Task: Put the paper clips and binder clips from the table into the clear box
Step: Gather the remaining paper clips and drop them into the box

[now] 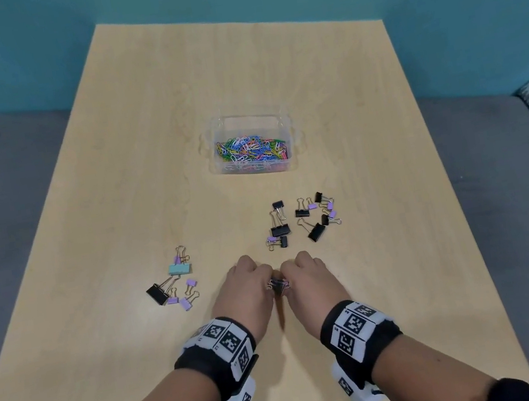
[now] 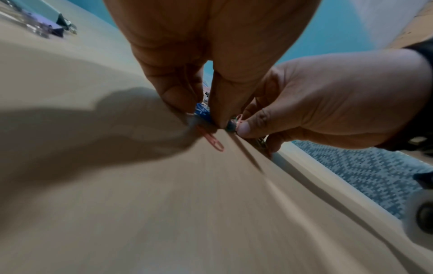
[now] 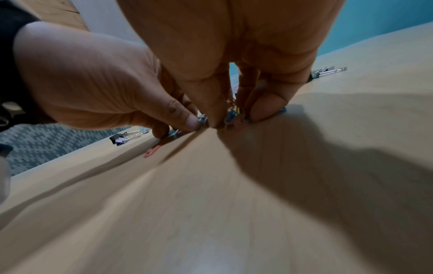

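A clear box (image 1: pixel 290 133) stands mid-table, its floor covered with coloured paper clips (image 1: pixel 251 148). Near the front edge my left hand (image 1: pixel 262 280) and right hand (image 1: pixel 293 273) meet knuckles up, fingers curled down onto a small heap of clips (image 1: pixel 278 284) on the table. In the left wrist view my left fingertips (image 2: pixel 178 103) pinch blue paper clips (image 2: pixel 201 109), and a red paper clip (image 2: pixel 213 141) lies just in front. In the right wrist view my right fingertips (image 3: pixel 264 107) pinch mixed coloured clips (image 3: pixel 234 115).
Black and purple binder clips (image 1: pixel 304 220) lie scattered just beyond my hands. Another group with a teal binder clip (image 1: pixel 179 268) lies to the left. The wooden table (image 1: pixel 235 66) has grey seating on both sides and a teal wall behind.
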{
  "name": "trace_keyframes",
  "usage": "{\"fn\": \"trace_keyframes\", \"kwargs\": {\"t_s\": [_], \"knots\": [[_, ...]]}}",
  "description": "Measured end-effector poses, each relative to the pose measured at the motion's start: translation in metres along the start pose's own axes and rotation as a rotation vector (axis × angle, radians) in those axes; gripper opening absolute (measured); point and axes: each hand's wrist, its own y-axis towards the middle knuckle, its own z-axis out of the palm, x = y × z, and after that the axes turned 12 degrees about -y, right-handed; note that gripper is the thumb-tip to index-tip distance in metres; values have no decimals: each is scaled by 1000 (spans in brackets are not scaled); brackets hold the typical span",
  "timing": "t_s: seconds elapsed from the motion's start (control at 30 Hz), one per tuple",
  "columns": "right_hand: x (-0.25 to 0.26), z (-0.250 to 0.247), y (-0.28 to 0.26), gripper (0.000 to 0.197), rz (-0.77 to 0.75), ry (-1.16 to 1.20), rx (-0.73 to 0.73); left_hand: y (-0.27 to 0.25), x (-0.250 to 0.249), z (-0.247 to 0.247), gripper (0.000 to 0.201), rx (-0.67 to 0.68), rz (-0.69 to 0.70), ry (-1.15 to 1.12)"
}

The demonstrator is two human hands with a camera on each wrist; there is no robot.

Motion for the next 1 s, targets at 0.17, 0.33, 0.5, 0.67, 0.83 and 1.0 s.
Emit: {"fn": "trace_keyframes", "kwargs": {"t_s": [0.17, 0.33, 0.5, 0.67, 0.83, 1.0], "knots": [[-4, -8, 7, 16, -3, -16, 82, 4, -1, -5, 16, 39, 8, 19], [-9, -12, 9, 21, -9, -5, 128, 4, 2, -8, 11, 47, 6, 7], [-17, -18, 10, 5, 2, 106, 201, 6, 2, -15, 10, 53, -62, -49], [-27, -30, 9, 11, 65, 370, 283, 6, 4, -30, 17, 115, -244, -371], [-37, -56, 17, 9, 98, 620, 312, 12, -5, -65, 7, 133, -359, -735], [-44, -106, 39, 13, 66, 782, 226, 33, -22, -109, 11, 61, -287, -968]]}}
